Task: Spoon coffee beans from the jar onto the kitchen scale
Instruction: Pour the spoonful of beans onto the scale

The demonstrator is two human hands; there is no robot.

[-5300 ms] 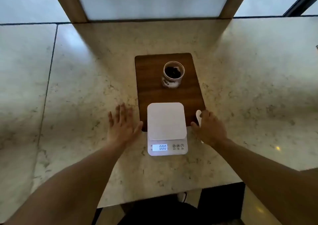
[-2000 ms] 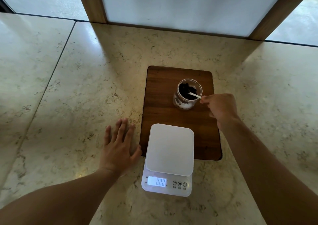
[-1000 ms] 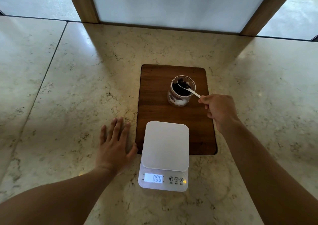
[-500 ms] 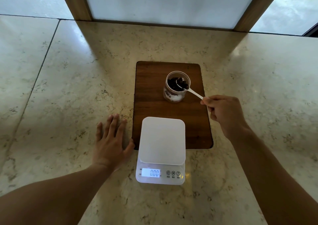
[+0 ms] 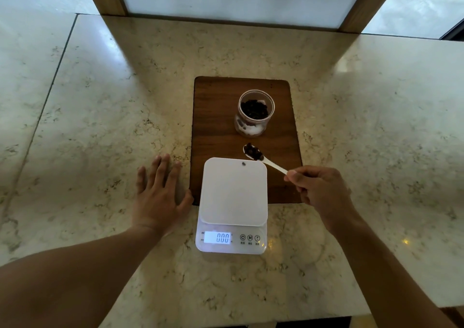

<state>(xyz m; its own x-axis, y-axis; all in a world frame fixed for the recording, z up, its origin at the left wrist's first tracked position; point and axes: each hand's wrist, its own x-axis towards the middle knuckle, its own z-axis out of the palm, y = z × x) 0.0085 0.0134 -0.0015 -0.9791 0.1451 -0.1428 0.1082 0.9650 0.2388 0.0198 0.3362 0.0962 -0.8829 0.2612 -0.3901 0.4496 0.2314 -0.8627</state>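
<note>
Right hand closed on the near end of a white spoon, handle pinched between thumb and fingers, bowl angled away to the far left. Held fairly level, probably so the heap of coffee beans in the bowl stays put on the way across. Bowl poised over the wooden board, just beyond the far right corner of the kitchen scale, between scale and jar.

Left hand spread flat on the marble counter, fingers wide, holding nothing, thumb just beside the scale's left edge; likely there as a brace.

Beans dark, glossy, piled loosely. Jar clear, lidless, upright on the far part of the board, more beans showing through its mouth. Scale platform white and almost bare, one small dark speck near its far edge, display reading 0.00. No pour begun, by the look of it.
</note>
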